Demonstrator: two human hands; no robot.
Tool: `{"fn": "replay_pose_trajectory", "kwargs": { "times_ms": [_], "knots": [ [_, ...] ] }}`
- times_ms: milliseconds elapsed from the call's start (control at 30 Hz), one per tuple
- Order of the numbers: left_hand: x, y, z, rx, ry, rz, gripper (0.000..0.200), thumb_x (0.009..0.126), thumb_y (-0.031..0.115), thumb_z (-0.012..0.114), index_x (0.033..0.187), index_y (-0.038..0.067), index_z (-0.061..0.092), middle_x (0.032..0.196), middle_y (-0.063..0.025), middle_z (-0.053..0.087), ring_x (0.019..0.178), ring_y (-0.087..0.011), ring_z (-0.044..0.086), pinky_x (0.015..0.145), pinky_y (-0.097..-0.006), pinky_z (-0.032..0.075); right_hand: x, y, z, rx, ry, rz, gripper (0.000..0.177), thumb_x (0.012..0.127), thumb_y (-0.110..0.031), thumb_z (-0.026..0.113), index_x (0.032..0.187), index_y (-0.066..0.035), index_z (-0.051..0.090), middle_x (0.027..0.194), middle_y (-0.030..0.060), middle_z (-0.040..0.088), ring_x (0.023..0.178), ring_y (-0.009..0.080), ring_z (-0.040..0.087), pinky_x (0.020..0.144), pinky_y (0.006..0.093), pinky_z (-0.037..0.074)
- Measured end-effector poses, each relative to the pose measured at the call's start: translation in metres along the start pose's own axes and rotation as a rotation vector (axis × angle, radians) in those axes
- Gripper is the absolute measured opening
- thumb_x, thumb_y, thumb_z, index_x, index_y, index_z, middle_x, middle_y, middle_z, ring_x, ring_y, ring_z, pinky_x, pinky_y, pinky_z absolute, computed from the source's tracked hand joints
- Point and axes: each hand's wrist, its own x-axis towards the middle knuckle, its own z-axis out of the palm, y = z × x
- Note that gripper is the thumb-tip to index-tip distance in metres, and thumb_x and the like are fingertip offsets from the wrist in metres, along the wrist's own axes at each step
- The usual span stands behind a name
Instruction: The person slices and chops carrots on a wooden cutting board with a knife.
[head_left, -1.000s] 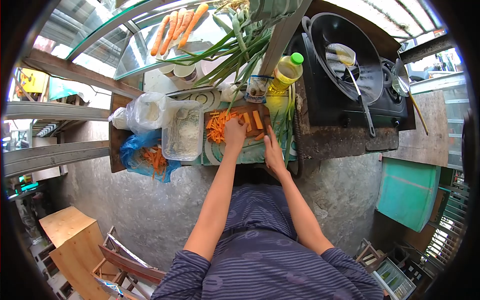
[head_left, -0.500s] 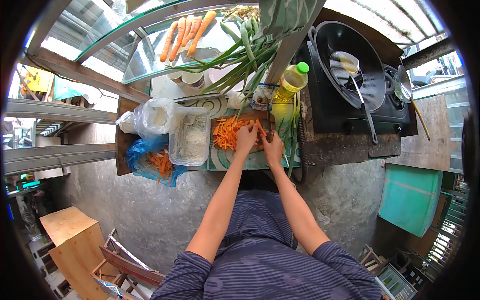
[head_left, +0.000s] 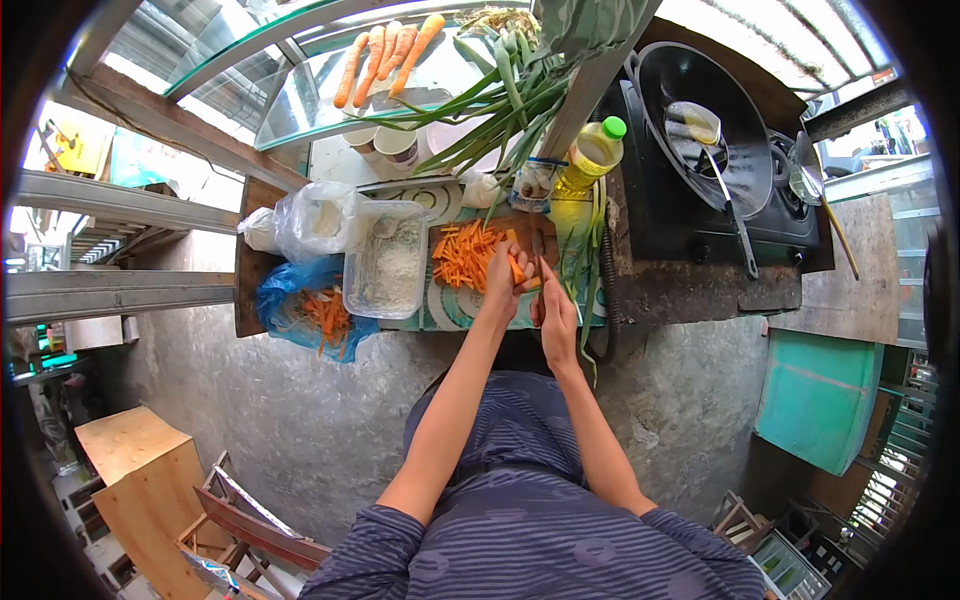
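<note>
The bare left hand (head_left: pixel 502 286) is curled narrow, an orange cut carrot piece (head_left: pixel 517 271) being pinched at its fingertips over the brown wooden board (head_left: pixel 514 224). Just right of those fingers, the dark, narrow-bladed knife (head_left: pixel 538 244) is gripped in the right hand (head_left: pixel 560 322), its long axis pointed away from the body. Beyond the left hand, to its left, thin orange carrot sticks (head_left: pixel 465 258) are heaped.
</note>
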Motion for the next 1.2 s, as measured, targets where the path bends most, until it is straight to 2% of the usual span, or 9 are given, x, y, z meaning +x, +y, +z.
{"fn": "replay_pose_trajectory", "kwargs": {
  "times_ms": [33, 100, 300, 467, 600, 900, 1067, 1167, 1200],
  "knots": [
    [-0.003, 0.001, 0.003, -0.079, 0.024, -0.006, 0.029, 0.1, 0.032, 0.045, 0.077, 0.015, 0.044, 0.059, 0.0028, 0.041, 0.046, -0.0086, 0.032, 0.036, -0.0223, 0.024, -0.005, -0.005, -0.002, -0.068, -0.067, 0.006, 0.044, 0.101, -0.026, 0.046, 0.144, -0.016, 0.042, 0.062, -0.0041, 0.046, 0.055, 0.002, 0.036, 0.05, 0.0193, 0.029],
    [-0.007, 0.0, 0.007, -0.239, 0.069, -0.019, 0.029, 0.099, 0.032, 0.046, 0.075, 0.016, 0.044, 0.058, 0.0031, 0.04, 0.045, -0.0088, 0.03, 0.036, -0.0223, 0.023, -0.019, -0.018, 0.003, -0.1, -0.098, -0.003, 0.045, 0.101, -0.024, 0.047, 0.144, -0.016, 0.042, 0.062, -0.0042, 0.045, 0.056, 0.0022, 0.036, 0.05, 0.0195, 0.03],
    [-0.014, 0.002, -0.002, -0.393, -0.298, -0.108, 0.031, 0.1, 0.033, 0.044, 0.074, 0.016, 0.045, 0.058, 0.0031, 0.039, 0.049, -0.0088, 0.032, 0.037, -0.0231, 0.026, -0.032, -0.027, 0.012, -0.226, -0.132, -0.075, 0.046, 0.098, -0.023, 0.054, 0.142, -0.02, 0.045, 0.06, -0.0014, 0.046, 0.056, 0.0048, 0.036, 0.053, 0.0208, 0.035],
    [-0.017, 0.005, -0.001, -0.46, -0.38, -0.122, 0.032, 0.102, 0.032, 0.041, 0.074, 0.015, 0.045, 0.059, 0.0013, 0.04, 0.051, -0.0109, 0.034, 0.038, -0.0244, 0.028, -0.033, -0.039, 0.013, -0.407, -0.129, -0.112, 0.042, 0.096, -0.026, 0.056, 0.137, -0.02, 0.052, 0.06, 0.0049, 0.052, 0.056, 0.0065, 0.039, 0.056, 0.0226, 0.039],
    [-0.023, 0.012, 0.006, -0.49, -0.441, -0.169, 0.033, 0.102, 0.03, 0.04, 0.074, 0.014, 0.044, 0.059, 0.0001, 0.039, 0.05, -0.0118, 0.034, 0.038, -0.0251, 0.028, -0.035, -0.039, 0.016, -0.384, -0.099, -0.17, 0.042, 0.095, -0.027, 0.057, 0.136, -0.02, 0.052, 0.063, 0.0084, 0.054, 0.054, 0.0075, 0.038, 0.055, 0.0238, 0.04],
    [-0.036, 0.019, 0.022, -0.521, -0.367, -0.194, 0.034, 0.102, 0.029, 0.039, 0.073, 0.012, 0.043, 0.055, -0.0002, 0.037, 0.046, -0.0116, 0.031, 0.036, -0.025, 0.024, -0.041, -0.055, 0.015, -0.441, -0.134, -0.167, 0.042, 0.094, -0.023, 0.06, 0.135, -0.02, 0.054, 0.072, 0.011, 0.06, 0.055, 0.0078, 0.038, 0.054, 0.0233, 0.039],
    [-0.042, 0.025, 0.032, -0.393, -0.303, -0.19, 0.031, 0.098, 0.027, 0.047, 0.07, 0.016, 0.041, 0.052, 0.003, 0.033, 0.044, -0.0086, 0.03, 0.036, -0.0219, 0.023, -0.042, -0.057, 0.017, -0.435, -0.12, -0.195, 0.041, 0.093, -0.019, 0.061, 0.134, -0.018, 0.055, 0.079, 0.0131, 0.064, 0.056, 0.0083, 0.042, 0.055, 0.0239, 0.041],
    [-0.045, 0.028, 0.035, -0.46, -0.291, -0.199, 0.032, 0.1, 0.027, 0.043, 0.071, 0.014, 0.041, 0.052, 0.0007, 0.035, 0.043, -0.0104, 0.03, 0.034, -0.0241, 0.024, -0.042, -0.052, 0.025, -0.467, -0.031, -0.423, 0.04, 0.093, -0.018, 0.061, 0.132, -0.017, 0.057, 0.087, 0.0147, 0.068, 0.058, 0.0085, 0.049, 0.058, 0.0244, 0.044],
    [-0.047, 0.029, 0.037, -0.495, -0.285, -0.206, 0.033, 0.101, 0.026, 0.041, 0.071, 0.012, 0.041, 0.053, -0.0004, 0.036, 0.043, -0.0113, 0.03, 0.033, -0.0253, 0.024, -0.043, -0.054, 0.026, -0.48, -0.032, -0.398, 0.039, 0.093, -0.017, 0.061, 0.132, -0.017, 0.057, 0.089, 0.0149, 0.068, 0.059, 0.0085, 0.051, 0.059, 0.0245, 0.045]
  ]
}}
